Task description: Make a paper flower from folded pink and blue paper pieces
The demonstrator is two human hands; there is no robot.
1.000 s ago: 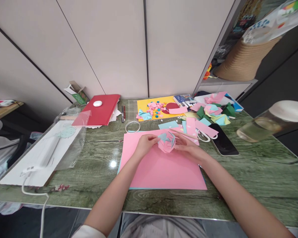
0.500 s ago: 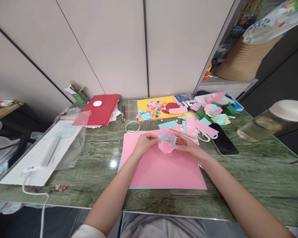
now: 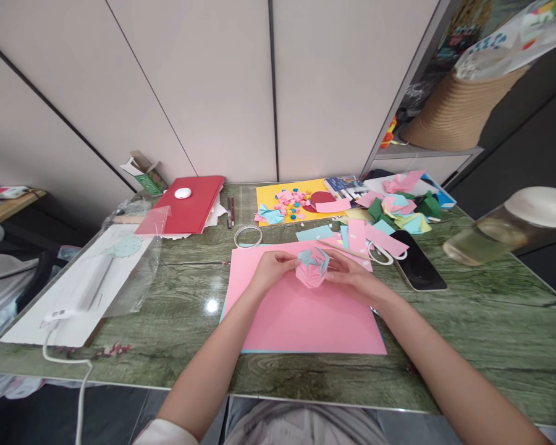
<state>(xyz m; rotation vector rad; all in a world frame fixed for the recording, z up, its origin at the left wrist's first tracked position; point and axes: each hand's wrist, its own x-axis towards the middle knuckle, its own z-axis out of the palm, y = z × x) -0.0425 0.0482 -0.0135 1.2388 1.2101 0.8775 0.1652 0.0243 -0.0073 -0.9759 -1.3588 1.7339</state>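
A folded paper flower (image 3: 312,268), pink with light blue inner folds, is held between my two hands over the far part of a pink paper sheet (image 3: 306,321). My left hand (image 3: 274,269) pinches its left edge between thumb and fingers. On the other side, my right hand (image 3: 349,275) grips the right edge, with some fingers hidden behind the flower. A blue sheet shows from under the pink one. Just beyond the hands lie cut paper strips (image 3: 314,233) and white-handled scissors (image 3: 380,254).
A phone (image 3: 419,261) and a clear bottle (image 3: 491,232) stand to the right. Folded paper pieces (image 3: 401,207) and a yellow sheet with pompoms (image 3: 266,196) lie at the back. Tape roll (image 3: 248,236), red folder (image 3: 192,213) and white corded device (image 3: 86,287) are leftward.
Almost nothing differs. Both hands keep hold of the paper flower at the same place, with only a very slight shift of the view.
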